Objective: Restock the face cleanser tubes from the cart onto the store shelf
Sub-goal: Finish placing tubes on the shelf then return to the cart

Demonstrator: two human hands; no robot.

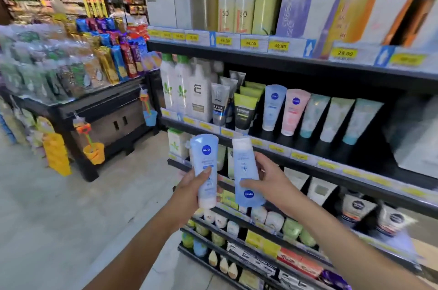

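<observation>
- the middle shelf [308, 159] is crossed by its front edge on a diagonal, from left of centre down to the right border, and is lined with yellow price labels.
- dark open room is seen on it behind the standing tubes and to their right, as far as a white box [417, 142].
- bare floor [71, 218] is left open on the left, bounded by a black display table [99, 112] stacked with snack packets.
- two face cleanser tubes are held in the air just in front of the shelf edge, side by side; whether they touch cannot be told.
- the left tube [205, 159] is gripped by the left hand [192, 186], with fingers curled behind its lower half and the thumb pressed on its front.
- its long axis is kept near upright, white cap down and flat end up, so the logo reads upright.
- the right tube [245, 166] is gripped by the right hand [270, 183], with the thumb laid across its front and fingers [260, 159] wrapped round its right edge.
- it is also near upright but turned the other way, with the logo upside down, the wide end low and the paler end up.
- on the shelf a blue tube [274, 107] is stood cap down beside a pink tube [294, 112], both leaned back.
- the backs of both held tubes are hidden by the palms, the small print is blurred, and the goods at the right border are cut off.
</observation>
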